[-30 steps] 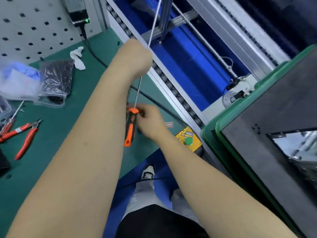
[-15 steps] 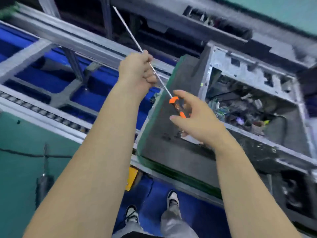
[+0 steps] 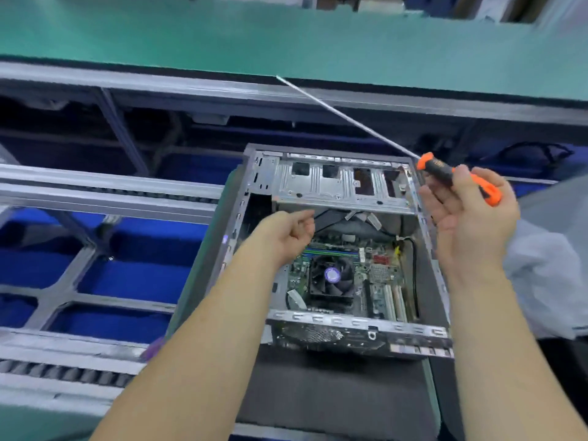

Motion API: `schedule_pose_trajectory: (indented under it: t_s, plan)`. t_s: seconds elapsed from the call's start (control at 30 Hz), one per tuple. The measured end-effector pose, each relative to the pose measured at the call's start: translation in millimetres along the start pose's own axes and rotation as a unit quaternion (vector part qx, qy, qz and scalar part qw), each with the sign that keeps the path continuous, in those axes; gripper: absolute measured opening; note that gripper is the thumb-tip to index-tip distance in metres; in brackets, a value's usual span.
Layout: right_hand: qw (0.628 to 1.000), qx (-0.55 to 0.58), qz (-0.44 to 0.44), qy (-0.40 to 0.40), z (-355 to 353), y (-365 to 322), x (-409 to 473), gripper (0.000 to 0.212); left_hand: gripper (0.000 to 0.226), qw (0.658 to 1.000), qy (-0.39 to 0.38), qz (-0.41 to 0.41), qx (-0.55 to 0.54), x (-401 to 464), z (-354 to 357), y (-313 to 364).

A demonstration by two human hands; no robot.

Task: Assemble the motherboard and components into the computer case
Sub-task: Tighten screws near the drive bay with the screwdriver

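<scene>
Motherboard already sits inside the open computer case, lying flat on the case floor with its CPU cooler fan mounted at the middle and cards or slots to the right of it. Whether the board is screwed down cannot be told from this view; judging by the tool in hand, fastening is probably what remains, along with cabling and closing the case.

At the far end of the case a metal drive cage spans the width; its bays look empty. Loose black cables run down the right inner wall, and a few pale connectors hang just under the cage.

Right hand is raised above the case's right wall, palm toward the camera, thumb and fingers pinching the orange-and-black handle of a long-shaft screwdriver, whose thin shaft points up and away to the left, well clear of the board. Left hand hovers over the case interior near the cage, fingers loosely curled, holding nothing visible.

The case rests on a dark mat beside a roller conveyor.
</scene>
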State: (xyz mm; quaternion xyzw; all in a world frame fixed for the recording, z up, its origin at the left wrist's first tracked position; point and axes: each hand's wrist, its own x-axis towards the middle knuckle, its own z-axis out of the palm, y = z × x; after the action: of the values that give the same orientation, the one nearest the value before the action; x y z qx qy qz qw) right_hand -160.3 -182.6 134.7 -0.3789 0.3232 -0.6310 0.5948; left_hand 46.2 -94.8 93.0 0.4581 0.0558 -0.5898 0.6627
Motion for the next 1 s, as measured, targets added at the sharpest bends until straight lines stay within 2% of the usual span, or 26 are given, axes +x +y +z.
schedule_pose_trajectory:
  t_s: [0.1,0.23,0.3,0.43,0.53,0.67,0.87,1.0]
  plan:
    - [1.000,0.003,-0.004,-0.023,-14.6,-2.8,42.2,0.021,0.045,0.993,0.021,0.008,-0.119,28.7,-0.7,-10.0]
    - [0.998,-0.027,-0.018,-0.057,-15.1,-2.2,80.2,0.019,0.026,0.985,0.057,0.004,-0.164,51.2,-6.1,-16.6]
    - [0.997,-0.039,-0.026,-0.062,-10.5,-1.4,91.8,0.019,0.021,0.984,0.096,0.003,-0.148,60.7,-11.6,-21.3]
    - [0.994,-0.074,-0.041,-0.063,-3.8,2.1,102.7,0.017,0.036,0.984,0.128,-0.025,-0.122,73.3,-21.3,-16.2]
    - [0.991,-0.107,-0.051,-0.068,-2.3,1.9,100.1,0.017,0.034,0.988,0.087,-0.075,-0.106,78.6,-29.0,-11.3]
    - [0.983,-0.149,-0.069,-0.076,0.0,-2.7,88.9,0.019,0.042,0.992,0.043,-0.078,-0.084,80.9,-32.3,-11.0]
    - [0.975,-0.180,-0.113,-0.067,9.5,-18.8,67.8,0.019,0.020,0.996,0.041,-0.072,0.035,85.3,-43.6,-17.5]
    - [0.976,-0.177,-0.120,-0.051,8.0,-25.8,58.4,0.021,0.013,0.995,0.053,-0.062,0.057,92.3,-46.7,-18.4]
